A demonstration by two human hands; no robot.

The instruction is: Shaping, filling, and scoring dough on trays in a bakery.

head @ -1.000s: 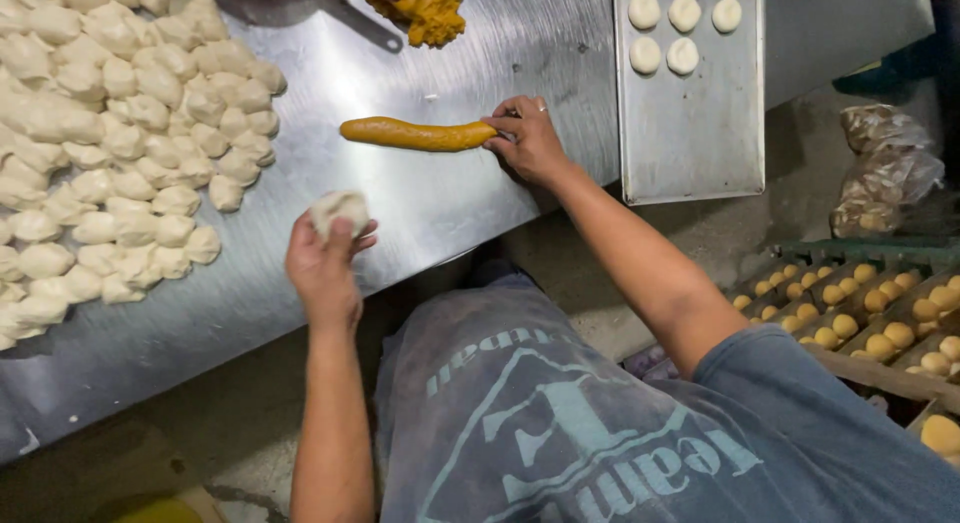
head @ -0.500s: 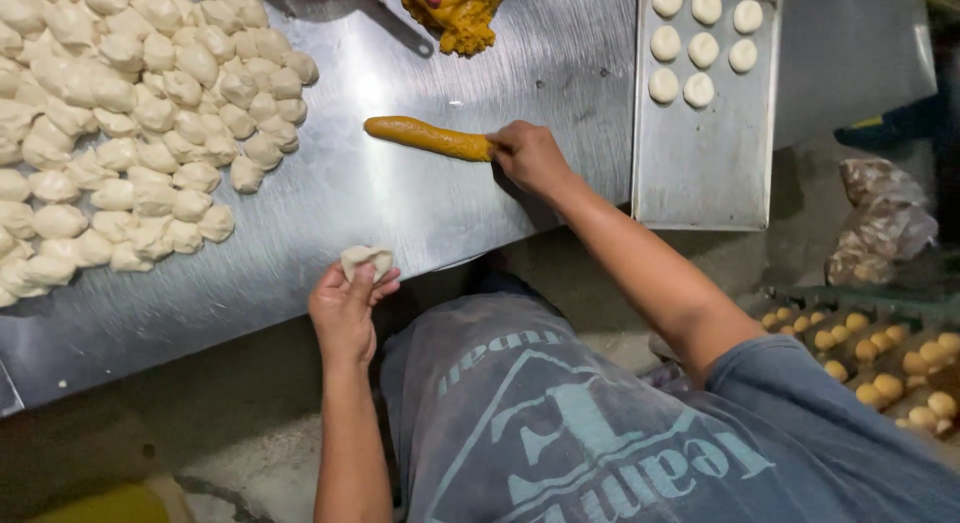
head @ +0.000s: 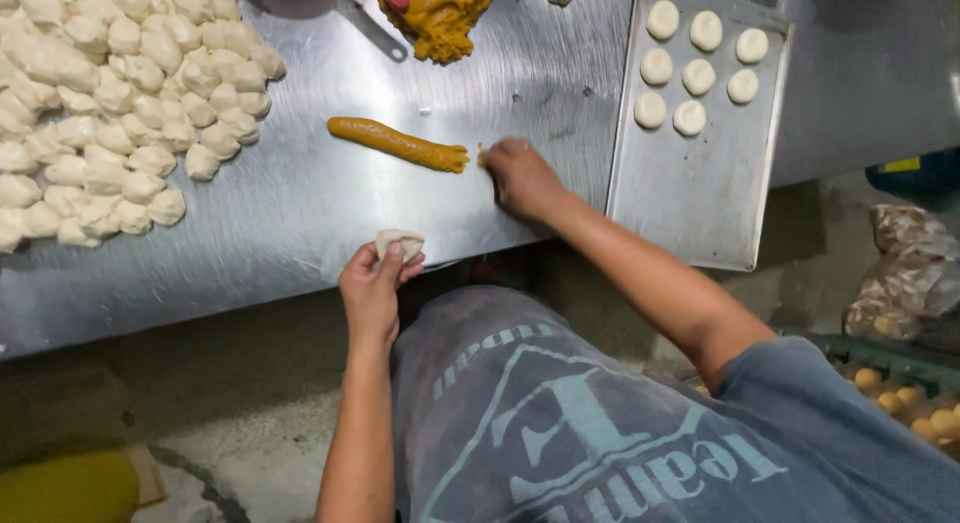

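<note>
My left hand (head: 375,288) holds a flattened white dough piece (head: 399,244) at the near edge of the steel table (head: 300,213). My right hand (head: 520,178) rests on the table at the right end of an orange-brown filling roll (head: 398,144), fingers pinched on a small bit of filling (head: 481,159) just off the roll's tip. A larger lump of the same filling (head: 445,13) lies at the table's far side.
A big heap of white dough pieces (head: 110,103) covers the table's left part. A metal tray (head: 700,133) on the right carries several round dough balls (head: 690,63). A crate of yellow buns (head: 915,398) and a plastic bag (head: 905,273) stand on the floor at right.
My right hand has pulled away from the roll's end with a pinch of filling. The left hand keeps hold of the dough piece; the view has shifted.
</note>
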